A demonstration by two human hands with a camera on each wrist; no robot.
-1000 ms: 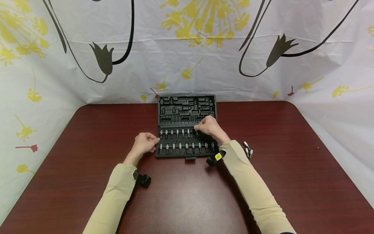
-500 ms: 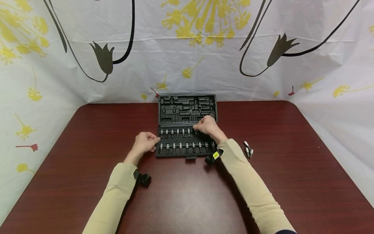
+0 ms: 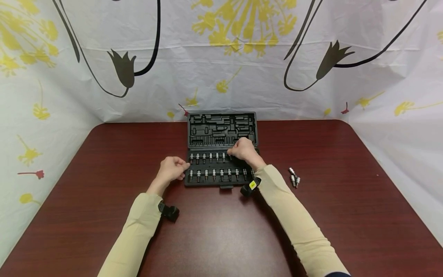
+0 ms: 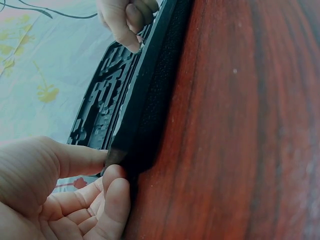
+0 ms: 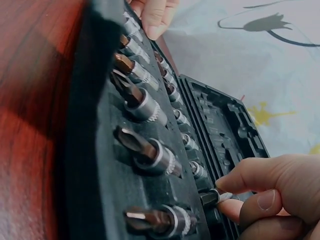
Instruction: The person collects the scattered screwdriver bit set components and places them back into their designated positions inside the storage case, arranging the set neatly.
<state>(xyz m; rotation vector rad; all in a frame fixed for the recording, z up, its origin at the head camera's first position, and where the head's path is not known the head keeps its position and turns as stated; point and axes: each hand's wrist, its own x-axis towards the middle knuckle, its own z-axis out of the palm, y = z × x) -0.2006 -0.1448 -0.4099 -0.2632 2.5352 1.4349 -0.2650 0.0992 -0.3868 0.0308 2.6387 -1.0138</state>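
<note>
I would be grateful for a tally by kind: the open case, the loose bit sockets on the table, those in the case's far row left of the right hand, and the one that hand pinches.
Open case: 1
Loose bit sockets: 3
Far-row bit sockets: 6
Pinched bit socket, in the right hand: 1
Total: 11

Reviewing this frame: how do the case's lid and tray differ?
The lid lies on the far side, the tray on the near side. The tray holds two rows of metal bits; the lid's visible recesses hold none. The left hand pinches the tray's edge, not the lid's. Both are black with moulded recesses.
</note>
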